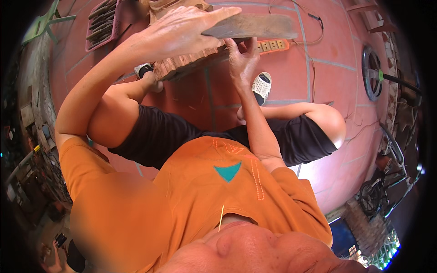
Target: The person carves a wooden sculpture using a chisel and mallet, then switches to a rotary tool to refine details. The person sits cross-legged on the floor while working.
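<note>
1. Losing some fingertips of the right hand (244, 63) behind the flat strip (261, 26).
2. Covering part of the wooden block (184, 64) with the left hand (182, 32).
3. Cutting off the pink basket (115, 29) at the top edge.
4. Veiling the left side of the orange shirt (195, 182) under a blurred patch (120, 223).
5. Leaving clutter (27, 109) along the dark left rim too small to tell.

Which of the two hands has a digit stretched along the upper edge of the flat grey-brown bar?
The left hand, its extended digit pointing right along the flat bar; the right hand instead has fingertips by the lower edge.
</note>
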Tool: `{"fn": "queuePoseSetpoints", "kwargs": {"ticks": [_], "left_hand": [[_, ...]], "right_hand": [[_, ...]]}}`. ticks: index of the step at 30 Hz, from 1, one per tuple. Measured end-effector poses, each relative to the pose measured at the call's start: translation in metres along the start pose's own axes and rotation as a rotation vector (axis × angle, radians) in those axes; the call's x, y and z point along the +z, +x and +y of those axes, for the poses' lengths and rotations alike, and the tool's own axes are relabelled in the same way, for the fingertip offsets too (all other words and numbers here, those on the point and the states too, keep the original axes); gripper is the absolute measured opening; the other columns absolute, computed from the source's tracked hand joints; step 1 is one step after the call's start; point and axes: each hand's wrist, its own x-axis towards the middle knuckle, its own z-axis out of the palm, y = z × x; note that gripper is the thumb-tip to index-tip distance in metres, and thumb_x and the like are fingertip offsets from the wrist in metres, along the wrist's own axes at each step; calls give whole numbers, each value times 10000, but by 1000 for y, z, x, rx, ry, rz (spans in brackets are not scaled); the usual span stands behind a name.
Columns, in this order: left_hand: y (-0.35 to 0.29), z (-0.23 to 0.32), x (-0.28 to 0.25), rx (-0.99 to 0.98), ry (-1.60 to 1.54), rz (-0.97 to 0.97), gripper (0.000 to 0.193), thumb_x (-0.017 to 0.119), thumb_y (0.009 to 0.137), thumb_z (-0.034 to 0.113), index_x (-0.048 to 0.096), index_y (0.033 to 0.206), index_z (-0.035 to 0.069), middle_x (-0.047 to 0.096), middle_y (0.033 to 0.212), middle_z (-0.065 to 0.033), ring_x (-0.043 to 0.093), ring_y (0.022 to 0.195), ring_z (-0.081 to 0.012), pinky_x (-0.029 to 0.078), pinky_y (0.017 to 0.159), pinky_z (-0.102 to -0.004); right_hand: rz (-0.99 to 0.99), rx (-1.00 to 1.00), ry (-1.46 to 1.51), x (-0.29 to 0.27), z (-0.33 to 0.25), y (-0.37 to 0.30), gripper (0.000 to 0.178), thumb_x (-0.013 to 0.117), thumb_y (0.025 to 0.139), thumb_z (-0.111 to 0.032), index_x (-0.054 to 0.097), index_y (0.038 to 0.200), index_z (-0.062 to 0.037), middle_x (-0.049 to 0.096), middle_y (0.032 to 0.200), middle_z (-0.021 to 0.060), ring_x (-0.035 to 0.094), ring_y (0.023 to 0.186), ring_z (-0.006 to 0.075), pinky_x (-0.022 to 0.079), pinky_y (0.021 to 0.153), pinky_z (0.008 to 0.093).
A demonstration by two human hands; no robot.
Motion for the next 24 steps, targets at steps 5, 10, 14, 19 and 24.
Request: {"fn": "queuePoseSetpoints", "kwargs": {"ticks": [5, 10, 14, 19, 24], "left_hand": [[22, 35, -58, -216, -472, -261, 758, 659, 948, 338, 367, 1560, -1, 571, 1402, -309, 600, 1268, -428, 469, 1078, -441], [9, 17, -14, -289, -20, -407, 741, 675, 934, 417, 388, 1593, 241, 691, 1073, -267, 676, 868, -426, 526, 791, -482], [3, 7, -7, -209, -49, -312, 706, 699, 931, 358, 424, 1567, 227, 693, 1041, -229, 659, 776, -411, 533, 750, -477], [9, 14, -48, -274, -206, -388, 763, 708, 914, 281, 384, 1552, 15, 589, 1376, -307, 617, 1250, -413, 475, 1069, -429], [11, 12, -60, -340, -268, -268, 759, 731, 879, 236, 415, 1533, 16, 634, 1325, -283, 642, 1226, -393, 488, 1053, -428]], "right_hand": [[-27, 32, 62, -5, 2, -1, 386, 805, 898, -66, 589, 1195, 52, 736, 1035, 119, 700, 939, 165, 597, 820, 310], [-40, 12, -107, -3, 3, 0, 398, 803, 901, -69, 601, 1220, 56, 738, 1056, 117, 709, 930, 170, 600, 799, 318], [-25, 61, 22, -8, 23, 7, 367, 784, 901, -39, 602, 1206, 54, 733, 1058, 107, 709, 948, 180, 596, 770, 319], [-16, 286, 355, -14, 34, 19, 297, 764, 906, -25, 585, 1141, 9, 705, 1021, 79, 683, 924, 155, 573, 754, 296], [-70, 210, 242, -10, 15, 13, 287, 765, 912, -37, 577, 1128, -18, 687, 990, 73, 666, 872, 144, 566, 761, 282]]}}
